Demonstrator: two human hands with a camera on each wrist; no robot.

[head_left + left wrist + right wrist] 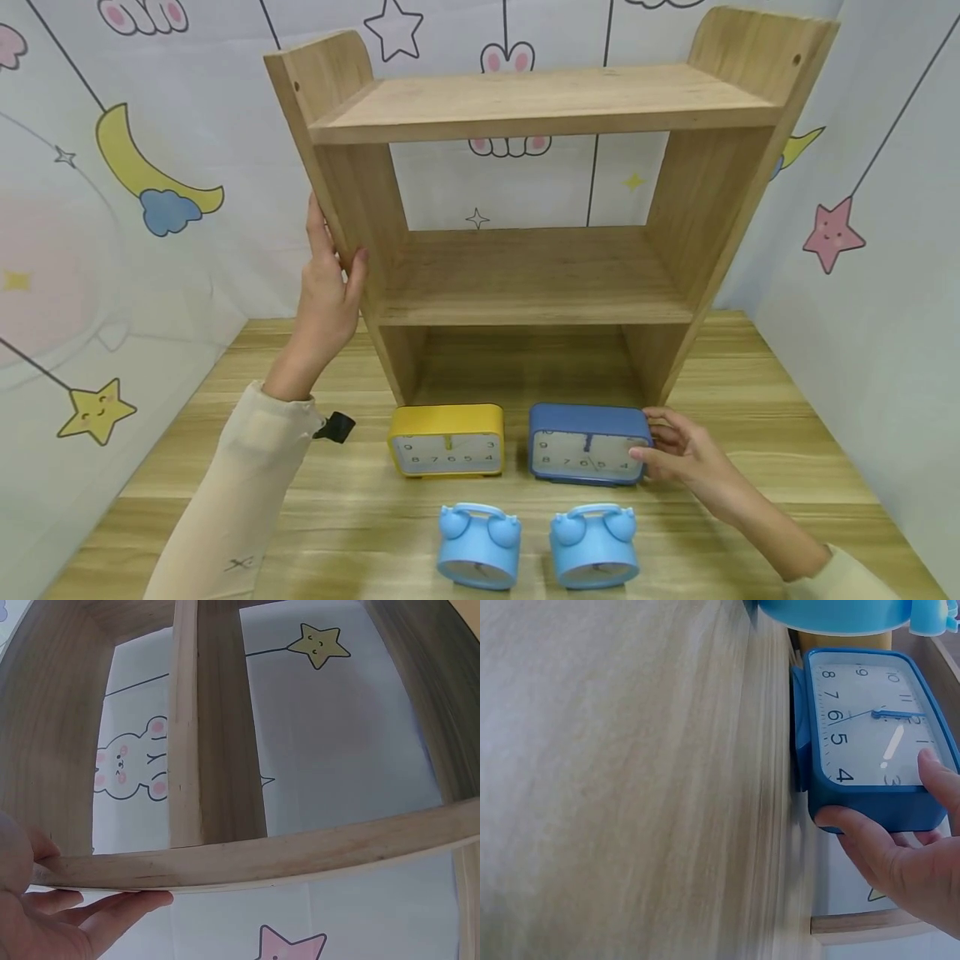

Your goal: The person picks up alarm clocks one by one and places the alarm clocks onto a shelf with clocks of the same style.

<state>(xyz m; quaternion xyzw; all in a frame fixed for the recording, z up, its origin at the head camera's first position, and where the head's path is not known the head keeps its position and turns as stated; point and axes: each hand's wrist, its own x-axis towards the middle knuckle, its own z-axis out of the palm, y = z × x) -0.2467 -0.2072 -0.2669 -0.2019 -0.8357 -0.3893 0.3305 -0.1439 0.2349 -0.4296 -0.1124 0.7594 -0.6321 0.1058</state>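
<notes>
My left hand (327, 287) grips the left side panel of a wooden shelf unit (540, 279). In the left wrist view the fingers of that hand (64, 926) lie along the outside of the panel (300, 844), with the thumb over its edge. On the table before the shelf stands a blue rectangular desk clock (588, 417), whose right end my right hand (697, 471) holds. The right wrist view shows this hand (911, 866) with its thumb and fingers around the end of the clock (870, 761). A yellow desk clock (447, 418) stands to its left.
Two light blue twin-bell alarm clocks (478, 550) stand nearest me on the wood-grain table (330, 500). A black tag (336, 427) hangs by the left cuff. Printed white curtains (172, 275) enclose the back and sides.
</notes>
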